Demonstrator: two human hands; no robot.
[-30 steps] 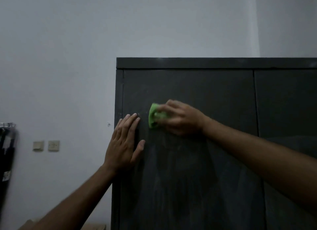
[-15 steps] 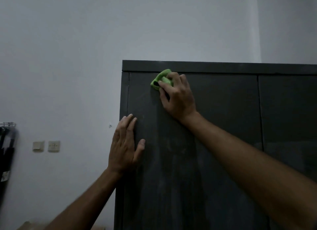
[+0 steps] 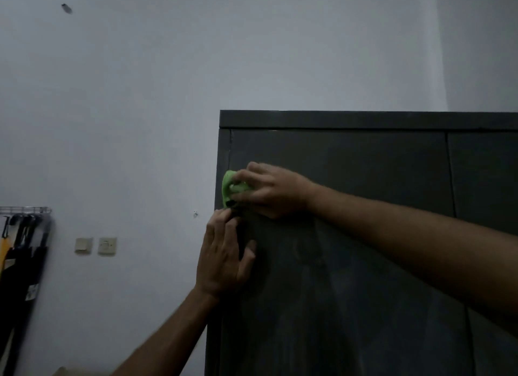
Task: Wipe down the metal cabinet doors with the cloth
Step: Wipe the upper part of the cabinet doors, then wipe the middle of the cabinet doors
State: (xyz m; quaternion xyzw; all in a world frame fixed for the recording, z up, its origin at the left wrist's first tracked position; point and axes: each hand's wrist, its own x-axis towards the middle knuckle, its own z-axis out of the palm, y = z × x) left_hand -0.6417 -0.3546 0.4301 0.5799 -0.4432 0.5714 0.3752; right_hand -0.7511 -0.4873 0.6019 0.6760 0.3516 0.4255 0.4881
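A tall dark metal cabinet (image 3: 364, 151) fills the right half of the view, with a left door (image 3: 350, 277) and part of a right door (image 3: 485, 174). My right hand (image 3: 272, 190) grips a bunched green cloth (image 3: 231, 185) and presses it against the left door near its left edge. My left hand (image 3: 224, 258) lies flat on the same door just below the cloth, fingers straight and pointing up. Faint wipe streaks show on the door below the hands.
A pale wall (image 3: 140, 123) runs left of the cabinet, with two switch plates (image 3: 95, 246). A wire rack (image 3: 25, 210) with dark hanging items stands at the far left edge. A small dark mark (image 3: 66, 8) sits high on the wall.
My right hand has brought the cloth down from the door's top edge and left towards the door's left edge, just above my left hand. The left hand has stayed flat on the door.
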